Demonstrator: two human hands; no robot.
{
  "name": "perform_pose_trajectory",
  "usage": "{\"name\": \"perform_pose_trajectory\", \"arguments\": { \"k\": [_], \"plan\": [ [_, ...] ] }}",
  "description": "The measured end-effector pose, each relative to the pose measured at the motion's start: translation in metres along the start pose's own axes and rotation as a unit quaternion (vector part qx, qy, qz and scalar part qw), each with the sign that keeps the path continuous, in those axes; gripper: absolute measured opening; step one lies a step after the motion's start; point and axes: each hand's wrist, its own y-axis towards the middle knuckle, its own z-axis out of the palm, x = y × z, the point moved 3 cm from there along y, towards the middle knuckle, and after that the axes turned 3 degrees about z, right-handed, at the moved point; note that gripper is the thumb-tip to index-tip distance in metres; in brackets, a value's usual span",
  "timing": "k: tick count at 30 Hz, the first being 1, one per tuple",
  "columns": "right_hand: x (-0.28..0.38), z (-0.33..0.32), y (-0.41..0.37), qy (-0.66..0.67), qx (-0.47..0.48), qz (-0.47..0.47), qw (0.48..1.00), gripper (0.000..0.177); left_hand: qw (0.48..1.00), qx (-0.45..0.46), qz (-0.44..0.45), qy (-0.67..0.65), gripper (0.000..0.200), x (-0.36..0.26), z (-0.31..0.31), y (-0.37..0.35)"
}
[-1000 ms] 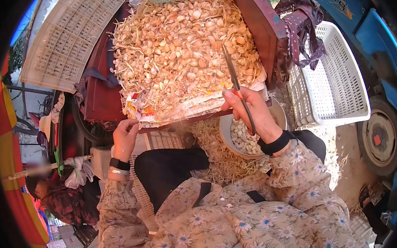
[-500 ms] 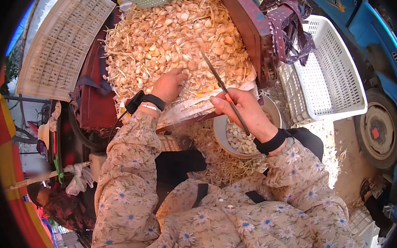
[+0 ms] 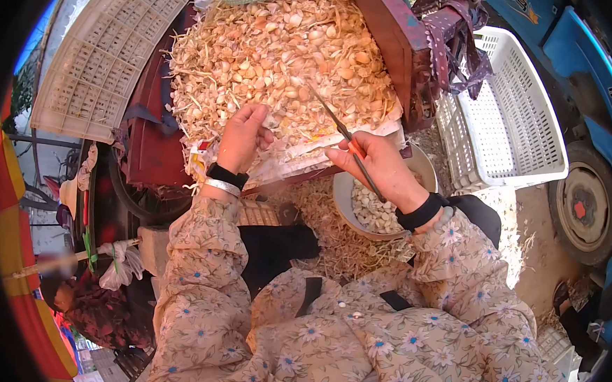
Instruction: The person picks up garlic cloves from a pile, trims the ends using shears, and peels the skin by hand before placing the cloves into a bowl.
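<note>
A heap of garlic cloves and dry skins (image 3: 279, 63) covers the work surface before me. Over its near left edge is my left hand (image 3: 242, 139), fingers curled together at a small pale piece that looks like a clove. My right hand (image 3: 384, 169) is closed around the orange-marked handle of a thin dark knife (image 3: 333, 118), whose tip points up and left over the heap. Below my right hand a round pale bucket (image 3: 347, 211) holds whitish cloves (image 3: 373, 208), partly hidden by that hand.
An empty white plastic basket (image 3: 520, 127) stands at the right, beside a blue vehicle (image 3: 586, 75) with a wheel (image 3: 586, 197). An upright beige crate (image 3: 107, 56) is at the left. Garlic skins (image 3: 331, 241) litter the ground near my knees.
My left hand has lifted off the heap and moved slightly left, its fingers now curled in. My right hand stays nearly where it was with the knife. The view has shifted a little.
</note>
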Motion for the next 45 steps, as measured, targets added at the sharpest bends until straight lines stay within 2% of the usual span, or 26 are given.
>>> {"name": "perform_pose_trajectory", "arguments": {
  "k": [1, 4, 7, 10, 13, 16, 17, 19, 21, 22, 24, 25, 28, 29, 32, 35, 43, 45],
  "plan": [
    [0.002, 0.001, 0.000, -0.026, -0.012, -0.014, 0.999, 0.040, 0.994, 0.026, -0.021, -0.108, 0.027, 0.003, -0.001, -0.002],
    [0.005, 0.007, -0.003, -0.093, -0.045, -0.054, 0.993, 0.040, 0.959, 0.054, -0.079, -0.267, 0.029, -0.008, 0.015, -0.029],
    [0.008, 0.012, -0.006, -0.153, -0.062, -0.080, 0.983, 0.046, 0.946, 0.121, -0.101, -0.284, 0.032, -0.005, 0.016, -0.045],
    [0.010, 0.011, -0.007, -0.179, -0.035, -0.068, 0.981, 0.045, 0.943, 0.164, -0.114, -0.266, 0.034, -0.009, 0.018, -0.058],
    [0.006, 0.013, -0.008, -0.129, -0.029, -0.149, 0.980, 0.039, 0.938, 0.220, -0.116, -0.241, 0.036, -0.012, 0.017, -0.067],
    [0.006, 0.019, -0.007, -0.130, 0.025, -0.174, 0.976, 0.037, 0.915, 0.316, -0.116, -0.220, 0.043, -0.014, 0.021, -0.070],
    [0.005, 0.021, -0.007, -0.130, 0.053, -0.156, 0.978, 0.037, 0.910, 0.328, -0.130, -0.218, 0.046, -0.010, 0.017, -0.068],
    [0.005, 0.024, -0.008, -0.131, 0.107, -0.122, 0.978, 0.037, 0.902, 0.323, -0.153, -0.241, 0.048, -0.009, 0.016, -0.072],
    [0.004, 0.026, -0.009, -0.118, 0.103, -0.117, 0.981, 0.038, 0.898, 0.307, -0.158, -0.270, 0.050, -0.009, 0.016, -0.075],
    [0.004, 0.026, -0.009, -0.112, 0.101, -0.116, 0.982, 0.038, 0.915, 0.254, -0.154, -0.275, 0.050, -0.007, 0.016, -0.077],
    [0.008, 0.022, -0.012, -0.147, 0.006, -0.152, 0.977, 0.039, 0.938, 0.145, -0.142, -0.281, 0.049, -0.004, 0.016, -0.083],
    [0.010, 0.020, -0.014, -0.163, -0.042, -0.170, 0.971, 0.039, 0.947, 0.146, -0.090, -0.273, 0.045, -0.009, 0.018, -0.088],
    [0.009, 0.020, -0.016, -0.204, -0.109, -0.183, 0.956, 0.040, 0.971, 0.086, -0.048, -0.217, 0.038, -0.008, 0.020, -0.095],
    [0.009, 0.022, -0.017, -0.198, -0.096, -0.165, 0.961, 0.042, 0.970, 0.065, -0.028, -0.231, 0.030, -0.004, 0.022, -0.096],
    [0.011, 0.024, -0.018, -0.191, -0.071, -0.132, 0.970, 0.046, 0.973, 0.031, -0.013, -0.228, 0.027, -0.004, 0.025, -0.101],
    [0.012, 0.025, -0.018, -0.195, -0.065, -0.136, 0.969, 0.045, 0.970, 0.013, 0.008, -0.244, 0.026, -0.007, 0.028, -0.105],
    [0.018, 0.027, -0.021, -0.176, -0.025, -0.142, 0.974, 0.043, 0.971, 0.039, 0.067, -0.227, 0.026, -0.006, 0.024, -0.114],
    [0.015, 0.029, -0.021, -0.180, 0.028, -0.124, 0.975, 0.044, 0.968, 0.052, 0.073, -0.233, 0.026, -0.004, 0.021, -0.114]
  ]
}}
